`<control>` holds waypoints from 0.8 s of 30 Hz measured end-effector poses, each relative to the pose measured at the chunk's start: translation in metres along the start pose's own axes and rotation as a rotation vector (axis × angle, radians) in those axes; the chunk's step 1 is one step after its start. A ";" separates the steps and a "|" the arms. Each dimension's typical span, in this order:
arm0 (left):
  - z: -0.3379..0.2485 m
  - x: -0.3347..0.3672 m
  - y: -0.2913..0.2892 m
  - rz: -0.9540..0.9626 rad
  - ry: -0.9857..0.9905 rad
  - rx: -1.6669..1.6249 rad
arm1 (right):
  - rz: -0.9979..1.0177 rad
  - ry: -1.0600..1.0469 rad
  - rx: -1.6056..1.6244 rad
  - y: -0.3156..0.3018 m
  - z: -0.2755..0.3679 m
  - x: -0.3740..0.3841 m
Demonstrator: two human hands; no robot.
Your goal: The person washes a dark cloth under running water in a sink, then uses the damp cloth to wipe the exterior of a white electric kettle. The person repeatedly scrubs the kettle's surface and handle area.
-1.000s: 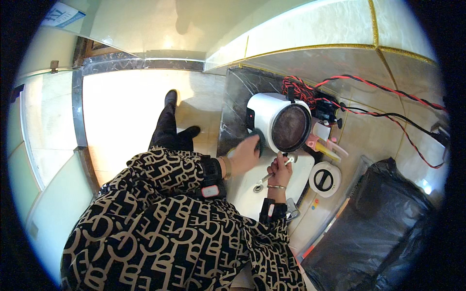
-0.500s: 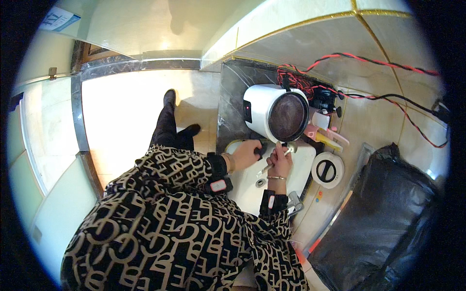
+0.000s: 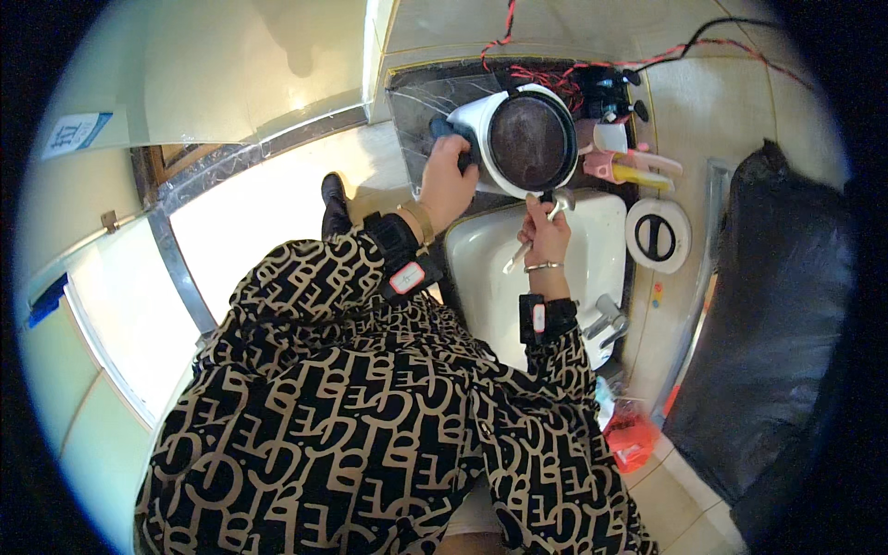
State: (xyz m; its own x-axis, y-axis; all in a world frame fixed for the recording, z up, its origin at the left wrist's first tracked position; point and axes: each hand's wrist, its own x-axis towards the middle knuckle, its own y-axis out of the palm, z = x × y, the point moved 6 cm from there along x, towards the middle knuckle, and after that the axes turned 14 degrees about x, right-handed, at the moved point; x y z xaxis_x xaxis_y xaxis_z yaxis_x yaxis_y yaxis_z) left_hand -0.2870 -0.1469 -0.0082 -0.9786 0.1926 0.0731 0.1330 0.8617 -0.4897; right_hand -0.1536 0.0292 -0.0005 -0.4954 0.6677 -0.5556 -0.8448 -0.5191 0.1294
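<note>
Cloth, dark (image 3: 445, 130), grasped by the left hand (image 3: 449, 186), has moved from above the sink (image 3: 593, 250) to the side of the white pot (image 3: 531, 143), so the work is now there. The pot is on the dark counter (image 3: 418, 104); the right hand (image 3: 548, 239) grips a metal utensil (image 3: 562, 200) near its rim.

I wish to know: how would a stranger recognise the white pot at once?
Find the white sink, then the dark counter just beyond. There, beside twisted red-and-black wires, is the white pot. Unlike the nearby white disc, it has a wide, dark brown top.
</note>
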 end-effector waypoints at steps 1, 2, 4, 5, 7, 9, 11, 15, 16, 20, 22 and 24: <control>0.001 -0.014 0.009 0.105 -0.010 -0.009 | -0.003 0.000 -0.001 0.002 0.001 -0.001; -0.001 -0.030 0.019 0.211 -0.018 -0.018 | -0.016 -0.002 0.001 0.001 0.002 -0.002; -0.003 -0.061 0.035 0.410 -0.073 -0.048 | -0.031 -0.006 0.005 0.000 0.004 -0.005; -0.003 -0.074 0.042 0.498 -0.122 -0.070 | -0.051 -0.025 0.007 -0.003 0.003 -0.007; 0.004 -0.088 0.053 0.597 -0.221 -0.169 | -0.094 -0.062 0.009 -0.006 -0.002 -0.014; 0.022 -0.094 0.053 0.599 -0.326 -0.313 | -0.108 -0.079 0.028 -0.004 -0.006 -0.030; 0.001 -0.086 0.032 0.741 -0.430 -0.314 | -0.120 -0.129 0.078 -0.024 -0.020 -0.042; -0.030 -0.090 0.021 0.948 -0.515 -0.425 | 0.018 -0.456 -0.335 -0.040 -0.046 -0.071; -0.035 -0.096 0.023 0.993 -0.482 -0.414 | 0.047 -0.439 -0.440 -0.029 -0.039 -0.085; -0.037 -0.110 0.021 1.069 -0.553 -0.430 | 0.240 -0.437 -0.576 0.009 -0.036 -0.102; -0.010 -0.108 0.019 1.012 -0.678 -0.393 | 0.318 -0.399 -0.507 0.023 -0.031 -0.104; -0.009 -0.093 0.010 0.888 -0.516 -0.389 | 0.342 -0.441 -0.439 0.025 -0.033 -0.102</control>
State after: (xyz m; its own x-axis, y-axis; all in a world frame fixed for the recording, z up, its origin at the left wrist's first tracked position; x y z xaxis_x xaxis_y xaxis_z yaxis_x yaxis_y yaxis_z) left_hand -0.1936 -0.1518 -0.0120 -0.4459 0.6763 -0.5863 0.7746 0.6198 0.1259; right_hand -0.1175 -0.0697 0.0326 -0.8326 0.5343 -0.1462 -0.5136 -0.8434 -0.1575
